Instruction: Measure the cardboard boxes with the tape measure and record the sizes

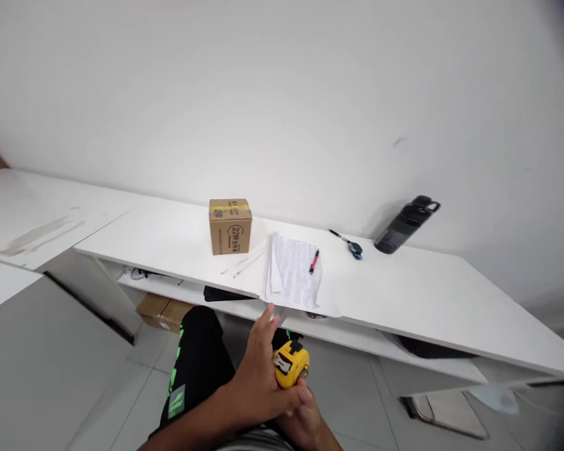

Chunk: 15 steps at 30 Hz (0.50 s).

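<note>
Tape measure (291, 363), yellow with black parts, was at our hands, low in the near middle of the scene, short of the near edge of the white table (404, 294). Our left hand (256, 369) lay along its left side, fingers stretched out and pointing away from us, the thumb reaching to the right on the near side. Our right hand (305, 416) was below, close up against the left; its fingers were mostly hidden, so we could not tell whether they gripped the yellow case.

Just beyond, papers (294, 282) lay at the table's near edge, with a red pen (314, 262) on their right part. Left of them and a little farther off we saw a cardboard box (232, 241), yellow tape across its top. Right of the papers lay a small dark object on a strap (355, 249); farther right, a dark bottle (402, 228) was near the wall (263, 94). Under the table ran a lower shelf (352, 338), with a brown carton (164, 311) below at left.
</note>
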{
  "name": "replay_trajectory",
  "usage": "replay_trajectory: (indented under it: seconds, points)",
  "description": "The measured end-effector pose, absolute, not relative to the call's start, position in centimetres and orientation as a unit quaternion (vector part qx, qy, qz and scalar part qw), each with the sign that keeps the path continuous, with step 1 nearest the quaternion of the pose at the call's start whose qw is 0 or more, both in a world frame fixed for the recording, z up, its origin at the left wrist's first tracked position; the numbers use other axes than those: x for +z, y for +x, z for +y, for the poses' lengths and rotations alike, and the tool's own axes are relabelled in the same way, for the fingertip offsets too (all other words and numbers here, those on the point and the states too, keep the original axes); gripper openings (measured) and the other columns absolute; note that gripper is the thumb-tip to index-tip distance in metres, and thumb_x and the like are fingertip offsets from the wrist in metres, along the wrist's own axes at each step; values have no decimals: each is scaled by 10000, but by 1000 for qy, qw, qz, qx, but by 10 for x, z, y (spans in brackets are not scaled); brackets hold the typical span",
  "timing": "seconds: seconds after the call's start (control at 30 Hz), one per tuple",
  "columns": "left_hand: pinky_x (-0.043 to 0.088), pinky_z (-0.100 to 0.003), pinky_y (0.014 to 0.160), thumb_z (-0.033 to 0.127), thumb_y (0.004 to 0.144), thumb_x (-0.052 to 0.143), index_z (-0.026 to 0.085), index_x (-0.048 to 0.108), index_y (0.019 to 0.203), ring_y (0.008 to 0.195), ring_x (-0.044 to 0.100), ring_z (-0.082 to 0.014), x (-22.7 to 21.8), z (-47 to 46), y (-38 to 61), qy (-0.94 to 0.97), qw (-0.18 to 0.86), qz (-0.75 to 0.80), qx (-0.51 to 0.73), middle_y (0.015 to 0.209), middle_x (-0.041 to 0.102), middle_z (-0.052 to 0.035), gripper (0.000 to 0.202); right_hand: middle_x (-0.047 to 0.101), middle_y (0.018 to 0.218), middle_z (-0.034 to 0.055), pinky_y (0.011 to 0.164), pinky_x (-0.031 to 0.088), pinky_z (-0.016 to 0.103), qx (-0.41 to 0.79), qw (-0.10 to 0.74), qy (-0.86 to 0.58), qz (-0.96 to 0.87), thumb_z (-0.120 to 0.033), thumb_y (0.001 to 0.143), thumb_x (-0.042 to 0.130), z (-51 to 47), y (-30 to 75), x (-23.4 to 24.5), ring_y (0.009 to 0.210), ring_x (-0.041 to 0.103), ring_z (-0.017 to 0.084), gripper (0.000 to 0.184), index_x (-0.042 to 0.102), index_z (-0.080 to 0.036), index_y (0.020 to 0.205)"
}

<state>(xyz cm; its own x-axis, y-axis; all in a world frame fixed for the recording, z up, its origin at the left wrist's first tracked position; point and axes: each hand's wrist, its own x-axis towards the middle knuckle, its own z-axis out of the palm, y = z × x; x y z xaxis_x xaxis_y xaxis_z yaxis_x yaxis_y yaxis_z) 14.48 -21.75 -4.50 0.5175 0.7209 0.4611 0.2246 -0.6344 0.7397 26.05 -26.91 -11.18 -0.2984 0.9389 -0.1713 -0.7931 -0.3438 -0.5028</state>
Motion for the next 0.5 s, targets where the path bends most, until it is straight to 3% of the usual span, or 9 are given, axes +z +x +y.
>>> replay_trajectory:
  seconds: [0.07, 0.17, 0.3, 0.4, 0.5]
  points:
    - [176, -661, 1118, 497, 783, 674, 313, -39, 1517, 1469, 67, -401, -40, -218, 135, 809, 293, 308, 405, 1607, -16, -165, 1039, 639, 582, -11, 642, 508, 295, 791, 537, -231, -182, -626, 612, 776, -265, 254, -111, 554, 567, 158, 421, 749, -253, 807]
    - [191, -634, 1127, 540, 819, 618, 291, -16, 1521, 1468, 100, -386, -41, -221, 119, 792, 243, 352, 435, 1604, 17, -175, 978, 677, 720, 19, 649, 506, 300, 781, 522, -246, -239, -628, 588, 786, -249, 246, -105, 646, 587, 173, 448, 736, -257, 834]
    - [205, -599, 1141, 520, 893, 521, 276, 22, 1523, 1465, 155, -352, -64, -223, 98, 728, 170, 452, 487, 1597, 94, -176, 840, 680, 797, 31, 586, 486, 285, 714, 533, -264, -369, -612, 554, 810, -199, 256, -75, 596, 552, 147, 492, 704, -248, 867]
    - [213, -570, 1153, 479, 927, 473, 225, 93, 1514, 1461, 193, -319, -73, -202, 82, 625, 208, 552, 512, 1574, 181, -180, 744, 690, 844, 34, 670, 508, 324, 579, 523, -298, -549, -535, 558, 834, -127, 270, -13, 717, 611, 191, 478, 683, -249, 910]
    - [242, -517, 1155, 533, 890, 509, 191, 240, 1469, 1438, 253, -303, -54, -145, 68, 533, 266, 581, 555, 1541, 273, -169, 724, 688, 1015, 50, 793, 501, 367, 369, 403, -359, -757, -373, 593, 828, -36, 266, 64, 910, 622, 235, 468, 667, -238, 1010]
